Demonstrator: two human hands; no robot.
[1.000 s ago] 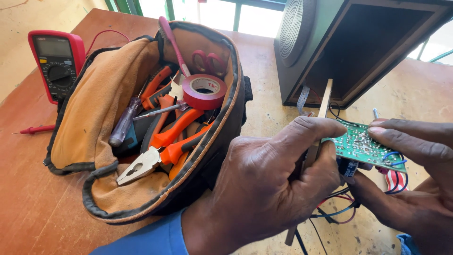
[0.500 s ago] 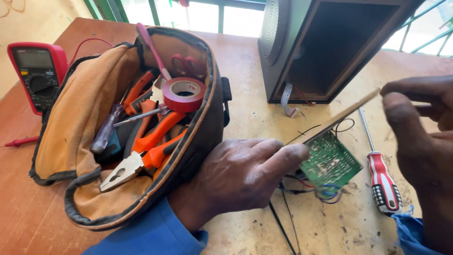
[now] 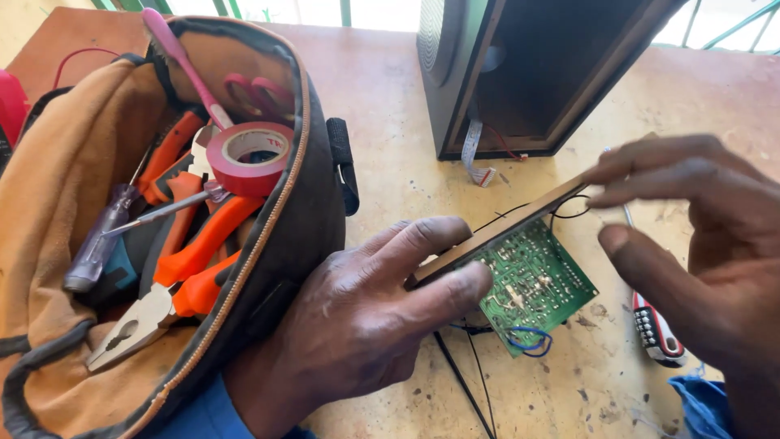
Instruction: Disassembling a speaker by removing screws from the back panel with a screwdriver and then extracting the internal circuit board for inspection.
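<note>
- Head view, hands: the left hand [image 3: 366, 313] pinches one end of a thin wooden panel [image 3: 496, 232] with a green circuit board [image 3: 540, 280] fixed to its underside, thumb and fingers closed on the edge. The right hand [image 3: 699, 252] hovers at the panel's other end, its grip wide, fingers spread and blurred; whether they touch the wood I cannot tell.
- Head view, progress: the board assembly is out of the speaker cabinet [image 3: 520, 73] and lies just above the surface [image 3: 390, 106] in front of it, thin black wires trailing from it. The cabinet's back stands open and dark (a grey ribbon cable [image 3: 475, 158] hangs out, unplugged at this end).
- Head view, tools: a red-handled screwdriver [image 3: 654, 329] lies under the right hand. The tool bag [image 3: 268, 268] beside the left hand holds pliers [image 3: 162, 301] and red tape [image 3: 248, 158].
</note>
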